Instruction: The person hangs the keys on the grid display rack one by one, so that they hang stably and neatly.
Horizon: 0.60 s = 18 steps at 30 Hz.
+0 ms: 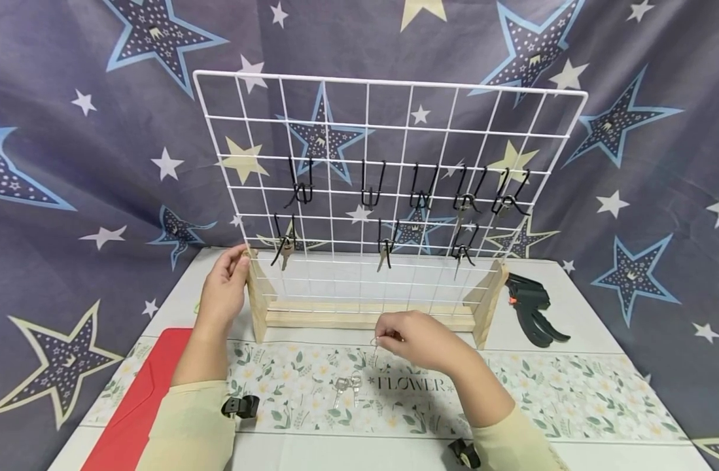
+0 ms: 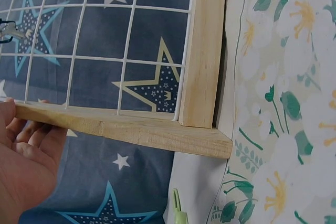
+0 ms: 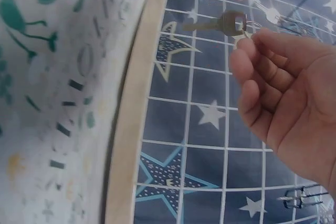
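A white wire grid (image 1: 368, 82) stands in a wooden frame with a base bar (image 1: 318, 319). My left hand (image 1: 225, 288) grips the top of the left wooden side post (image 1: 256, 307), thumb in front and fingers behind. In front of the base, my right hand (image 1: 418, 337) pinches a small metal ring with a key (image 3: 231, 23) dangling from it. Black hooks (image 1: 371, 197) sit on the grid in two rows. Keys hang from some of them, such as the lower left key (image 1: 286, 254) and the lower middle key (image 1: 385, 254).
Two ringed keys, a left one (image 1: 339, 387) and a right one (image 1: 356, 384), lie on a floral mat (image 1: 571, 399). A red folder-like item (image 1: 153, 386) lies at left. A black pistol-shaped tool (image 1: 532, 311) lies beside the right post. A star-patterned curtain (image 1: 70, 275) hangs behind.
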Tool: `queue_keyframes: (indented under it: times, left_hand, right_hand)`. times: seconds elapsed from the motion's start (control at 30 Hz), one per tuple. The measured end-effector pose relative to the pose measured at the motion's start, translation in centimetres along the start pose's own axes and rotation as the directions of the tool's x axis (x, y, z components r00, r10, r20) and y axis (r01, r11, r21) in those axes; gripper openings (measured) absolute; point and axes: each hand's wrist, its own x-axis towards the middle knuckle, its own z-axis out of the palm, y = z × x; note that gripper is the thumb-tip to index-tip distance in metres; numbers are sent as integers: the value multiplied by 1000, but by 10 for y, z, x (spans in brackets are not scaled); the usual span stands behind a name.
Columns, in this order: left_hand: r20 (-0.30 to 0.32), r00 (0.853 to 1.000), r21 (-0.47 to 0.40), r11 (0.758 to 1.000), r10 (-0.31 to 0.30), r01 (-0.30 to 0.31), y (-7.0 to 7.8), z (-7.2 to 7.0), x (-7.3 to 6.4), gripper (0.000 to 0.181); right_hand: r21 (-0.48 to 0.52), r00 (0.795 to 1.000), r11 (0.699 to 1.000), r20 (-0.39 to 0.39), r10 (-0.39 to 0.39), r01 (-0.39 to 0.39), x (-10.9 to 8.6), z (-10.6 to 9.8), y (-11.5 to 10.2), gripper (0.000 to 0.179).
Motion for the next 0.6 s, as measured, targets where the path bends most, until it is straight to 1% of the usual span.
queue_keyframes:
  times: [0.2,0.37,0.47,0.6]
  left_hand:
    - [9,1000,18,1000,16,-16,4,-1,-2,44]
    - [25,999,23,999,29,-29,6,-3,-3,45]
    - [35,999,23,999,29,-30,6,-3,-3,46]
    - [41,999,20,999,33,-33,6,-4,-3,46]
  right_hand:
    - [99,999,995,-43,13,-9,-8,-17,-4,6]
    - [181,997,983,-72,20,-6,-15,-29,-8,5]
    - [233,995,972,-101,10,14,-20,-37,-9,5]
    - [306,988,950,-156,-16,64,-25,-47,-11,5]
